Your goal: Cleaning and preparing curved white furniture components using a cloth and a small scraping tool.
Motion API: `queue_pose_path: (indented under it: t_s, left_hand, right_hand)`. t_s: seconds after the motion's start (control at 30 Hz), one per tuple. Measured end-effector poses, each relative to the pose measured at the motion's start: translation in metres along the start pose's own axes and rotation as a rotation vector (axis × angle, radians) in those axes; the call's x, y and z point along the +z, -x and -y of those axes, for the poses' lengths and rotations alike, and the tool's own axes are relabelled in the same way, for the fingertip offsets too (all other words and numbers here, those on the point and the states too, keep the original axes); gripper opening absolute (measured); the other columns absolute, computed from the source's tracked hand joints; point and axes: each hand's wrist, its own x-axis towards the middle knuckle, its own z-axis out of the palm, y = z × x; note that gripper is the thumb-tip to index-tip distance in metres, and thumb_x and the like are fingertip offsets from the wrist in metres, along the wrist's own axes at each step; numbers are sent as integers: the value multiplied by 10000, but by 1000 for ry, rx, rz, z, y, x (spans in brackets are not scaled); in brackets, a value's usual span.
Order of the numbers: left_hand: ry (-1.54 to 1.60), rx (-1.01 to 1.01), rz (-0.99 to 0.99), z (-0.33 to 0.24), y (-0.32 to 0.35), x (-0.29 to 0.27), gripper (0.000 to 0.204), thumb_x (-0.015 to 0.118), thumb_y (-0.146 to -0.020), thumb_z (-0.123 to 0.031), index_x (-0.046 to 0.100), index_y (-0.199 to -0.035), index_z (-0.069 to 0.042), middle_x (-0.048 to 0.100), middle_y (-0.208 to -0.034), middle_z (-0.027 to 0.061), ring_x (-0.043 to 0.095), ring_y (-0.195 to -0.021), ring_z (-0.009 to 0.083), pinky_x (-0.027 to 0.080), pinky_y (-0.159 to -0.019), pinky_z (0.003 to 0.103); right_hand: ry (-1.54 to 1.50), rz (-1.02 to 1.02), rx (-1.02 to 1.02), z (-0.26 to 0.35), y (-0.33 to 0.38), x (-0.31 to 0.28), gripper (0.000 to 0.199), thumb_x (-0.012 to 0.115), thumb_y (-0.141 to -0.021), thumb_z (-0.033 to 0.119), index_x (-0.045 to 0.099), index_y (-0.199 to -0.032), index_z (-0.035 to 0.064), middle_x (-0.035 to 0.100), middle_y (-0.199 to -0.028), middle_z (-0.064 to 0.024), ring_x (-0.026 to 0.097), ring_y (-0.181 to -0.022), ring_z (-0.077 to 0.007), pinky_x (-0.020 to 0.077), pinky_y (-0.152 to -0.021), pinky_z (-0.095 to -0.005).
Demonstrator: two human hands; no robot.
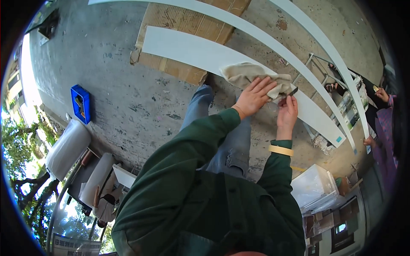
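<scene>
My left hand (255, 95) presses flat on a beige cloth (247, 73) that lies on a long white board (200, 53). My right hand (287, 112) pinches a small dark tool (293, 91) at the edge of the same board, right beside the cloth. A roll of tan tape (281, 150) sits like a bracelet around my right wrist. Both sleeves are dark green, and my jeans-clad leg shows below the board.
Flattened cardboard (188, 21) lies under the board on a concrete floor. Two more long white strips (324, 47) arc to the right. A blue bin (80, 103) sits left, a clear plastic box (314, 185) lower right. Another person's hands (382, 94) are at the far right.
</scene>
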Motion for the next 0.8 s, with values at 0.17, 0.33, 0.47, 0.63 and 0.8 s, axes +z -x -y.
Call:
queue_pose_path:
  t_s: [0.17,0.33,0.47,0.63,0.8]
  left_hand:
    - [-68,-222,173,51,-2,-48,68,642,-692,-191,648,-713,-127,428,-1362,182,363,-1287,374,264,-1076,543]
    - [-365,-220,-18,187,48,-145,258,582,-860,-186,614,-1115,-170,486,-1361,111,344,-1309,354,244,-1088,497]
    - [-537,-193,81,148,-6,-127,412,549,-913,-334,541,-1308,-220,521,-1298,90,402,-1209,334,263,-1046,455]
    - [-100,-14,517,43,-101,-57,523,708,-748,-418,600,-1189,-158,582,-1004,106,542,-1001,312,395,-912,406]
    - [281,-367,1128,51,-169,-18,542,872,-574,-344,661,-984,-61,672,-861,53,629,-810,209,484,-730,341]
  right_hand:
    - [205,-14,-65,35,7,-46,124,514,-914,64,544,-1032,40,595,-884,-38,558,-736,-132,471,-680,-272]
    - [557,120,24,57,-4,-39,231,481,-790,35,516,-1015,68,496,-812,-2,483,-682,-93,448,-592,-237]
    - [660,146,-158,66,-19,-54,187,687,-793,145,534,-847,52,521,-750,21,466,-670,-55,399,-590,-222]
    - [458,-169,6,71,22,-94,215,716,-789,202,565,-832,54,542,-716,12,444,-589,-50,347,-506,-221]
    - [-154,-473,206,37,44,-136,309,685,-829,295,580,-1008,66,615,-880,-30,269,-383,-36,192,-352,-219]
